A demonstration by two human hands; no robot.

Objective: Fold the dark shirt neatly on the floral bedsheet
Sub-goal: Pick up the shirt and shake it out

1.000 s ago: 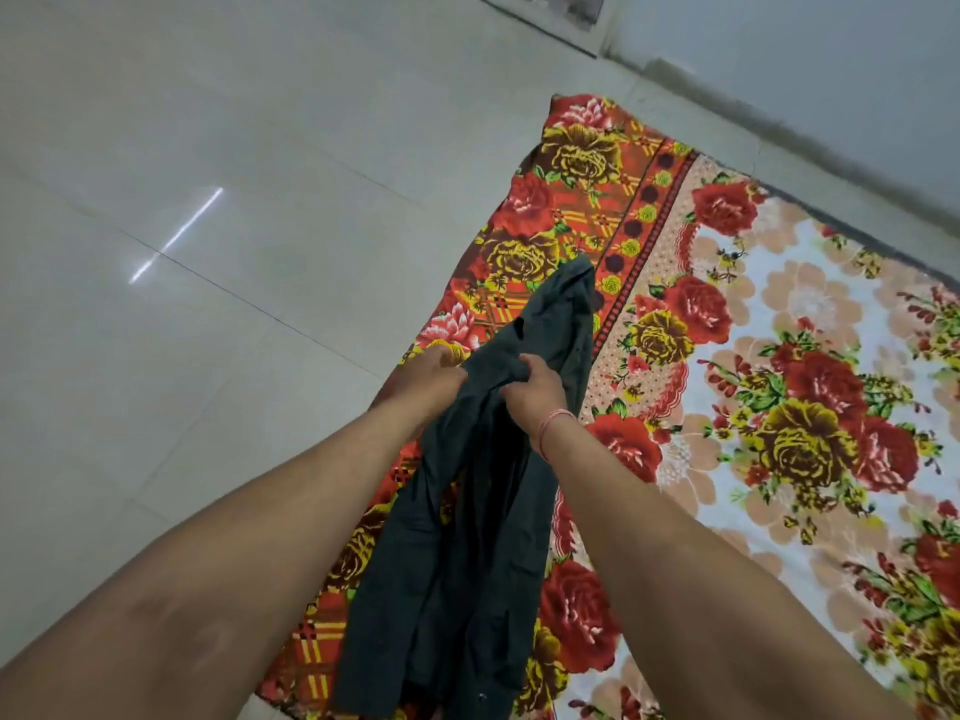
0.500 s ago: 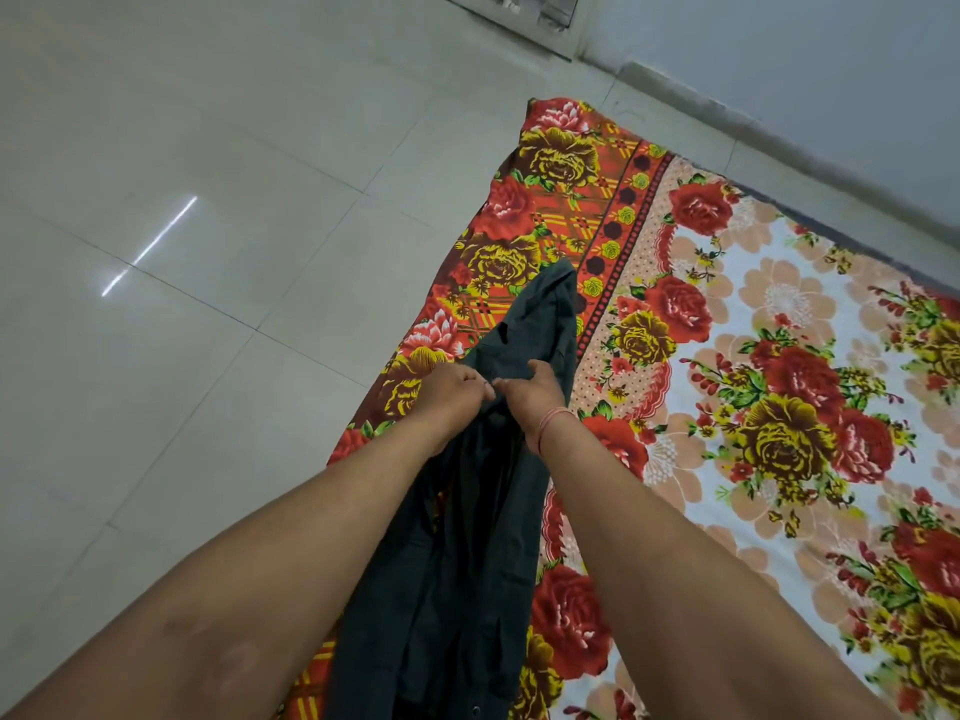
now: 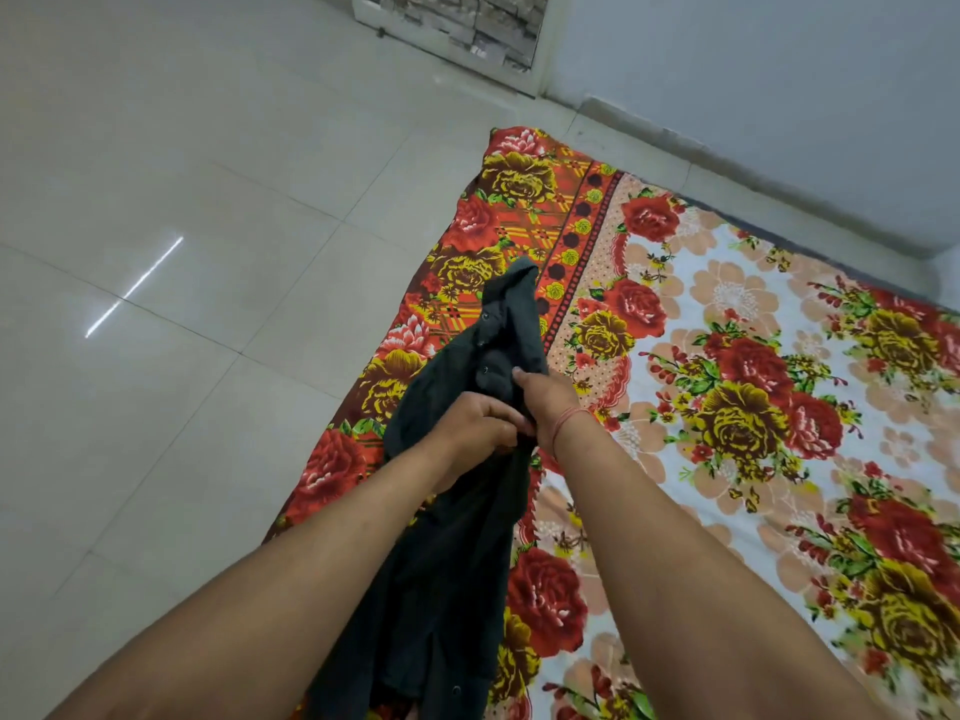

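Note:
The dark shirt (image 3: 447,553) hangs bunched and crumpled between my forearms, over the left border of the floral bedsheet (image 3: 727,366). Small buttons show along one of its edges. My left hand (image 3: 475,431) is closed around a gathered fold near the shirt's upper part. Just to its right, my right hand (image 3: 548,402), with a red thread on the wrist, pinches the cloth. The shirt's top end flops forward beyond both hands, and its lower part drops out of view at the bottom edge.
The bedsheet lies flat on a pale tiled floor (image 3: 182,304), which fills the left side. A grey wall (image 3: 779,96) runs along the sheet's far edge. A white-framed opening with stonework (image 3: 467,33) sits at the top.
Both hands have drawn close together on the shirt and lifted it slightly. The view has tilted up, showing more of the wall and the opening.

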